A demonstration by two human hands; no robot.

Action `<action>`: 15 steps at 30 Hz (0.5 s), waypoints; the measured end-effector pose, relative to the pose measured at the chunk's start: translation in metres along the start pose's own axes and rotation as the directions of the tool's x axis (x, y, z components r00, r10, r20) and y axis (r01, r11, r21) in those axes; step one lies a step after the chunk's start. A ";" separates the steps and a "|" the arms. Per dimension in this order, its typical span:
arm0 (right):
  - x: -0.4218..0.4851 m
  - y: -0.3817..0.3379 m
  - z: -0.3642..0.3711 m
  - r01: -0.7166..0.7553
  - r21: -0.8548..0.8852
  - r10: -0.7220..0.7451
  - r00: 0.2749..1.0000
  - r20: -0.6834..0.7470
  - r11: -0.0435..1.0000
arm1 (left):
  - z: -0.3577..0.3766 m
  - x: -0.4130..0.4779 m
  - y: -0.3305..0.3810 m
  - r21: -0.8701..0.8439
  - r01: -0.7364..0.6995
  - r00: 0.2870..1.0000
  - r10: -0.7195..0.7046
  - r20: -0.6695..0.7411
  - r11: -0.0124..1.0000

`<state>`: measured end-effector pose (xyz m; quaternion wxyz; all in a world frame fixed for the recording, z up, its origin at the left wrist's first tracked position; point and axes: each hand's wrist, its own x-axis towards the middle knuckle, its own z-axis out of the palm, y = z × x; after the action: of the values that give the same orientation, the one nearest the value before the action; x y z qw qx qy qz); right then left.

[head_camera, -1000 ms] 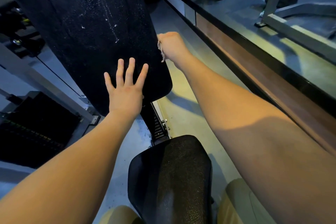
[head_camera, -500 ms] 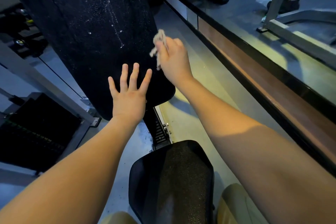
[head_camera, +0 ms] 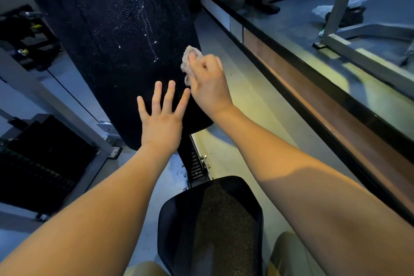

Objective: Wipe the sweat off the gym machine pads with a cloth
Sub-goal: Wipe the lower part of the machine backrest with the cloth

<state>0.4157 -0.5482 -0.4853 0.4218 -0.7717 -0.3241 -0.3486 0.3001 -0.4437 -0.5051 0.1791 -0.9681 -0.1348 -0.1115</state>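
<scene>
A tall black back pad (head_camera: 116, 36) fills the upper left, with wet droplets and streaks glinting down its middle. My left hand (head_camera: 162, 119) lies flat on the pad's lower end, fingers spread. My right hand (head_camera: 208, 83) is closed around a small pale cloth (head_camera: 189, 60) and presses it against the pad's lower right edge, just above my left fingertips. A black seat pad (head_camera: 210, 224) sits below, between my knees.
A grey machine frame (head_camera: 67, 116) and a dark weight stack (head_camera: 40, 163) stand to the left. A brown-and-black ledge (head_camera: 313, 101) runs diagonally on the right, with more grey equipment frame (head_camera: 358, 47) beyond it. The seat post (head_camera: 195, 163) joins the two pads.
My right hand came from the pad's right edge onto its face, moving down and left, and the cloth now shows. My left hand stayed flat on the pad.
</scene>
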 end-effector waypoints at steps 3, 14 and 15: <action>0.039 -0.009 0.005 0.041 -0.047 -0.042 0.999 -0.023 0.998 | 0.000 -0.001 0.000 0.004 -0.004 1.000 0.004 -0.005 1.000; 0.045 0.011 -0.014 0.338 -0.052 -0.335 0.940 0.063 0.940 | 0.005 0.000 0.000 0.037 -0.013 1.000 0.013 -0.002 0.999; 0.055 0.010 -0.013 0.297 -0.052 -0.297 0.955 0.010 0.953 | 0.004 0.000 -0.001 0.036 -0.013 1.000 0.013 0.001 0.999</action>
<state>0.4503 -0.5526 -0.4396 0.3437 -0.7254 -0.4277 -0.4157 0.3003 -0.4408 -0.5088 0.1970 -0.9657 -0.1304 -0.1077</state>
